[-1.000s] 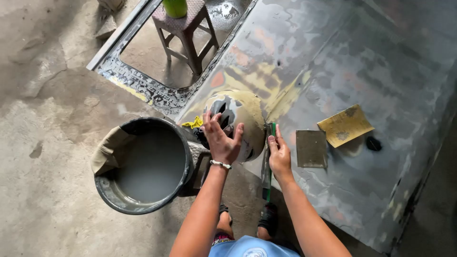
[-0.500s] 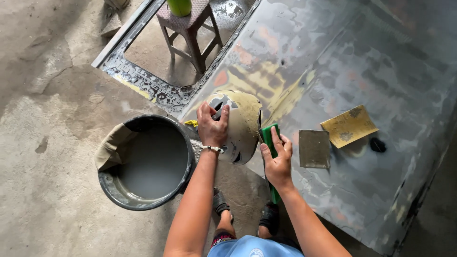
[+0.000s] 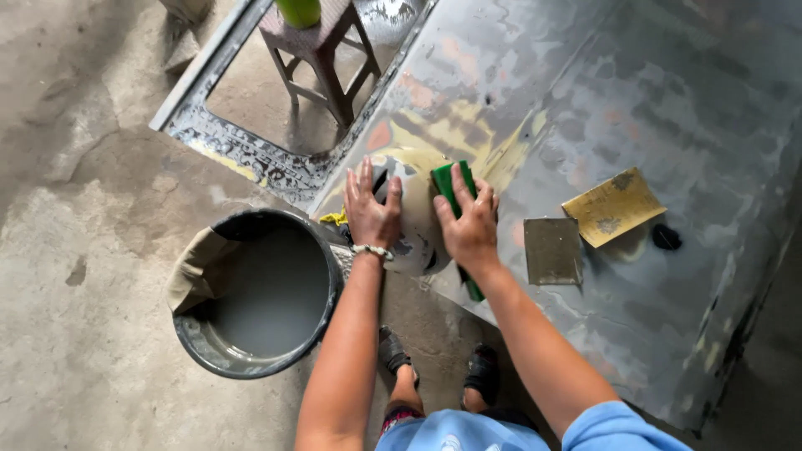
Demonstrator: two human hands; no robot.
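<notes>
On a bare concrete floor [image 3: 75, 250], a worn metal panel [image 3: 668, 125] lies flat across the frame's right, where the right hand [image 3: 468, 221] presses a green sanding block [image 3: 444, 179] down, seemingly wrapped over it, while the left hand [image 3: 372, 209] rests open beside it, bracing, above the grey-water bucket [image 3: 259, 292].

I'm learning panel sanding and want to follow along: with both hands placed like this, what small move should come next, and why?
Probably push the green block forward across the pale filler patch. The right hand already presses flat on the block, the left hand braces beside it on the grey metal panel, and the patch looks uneven beside the bare metal.
</notes>
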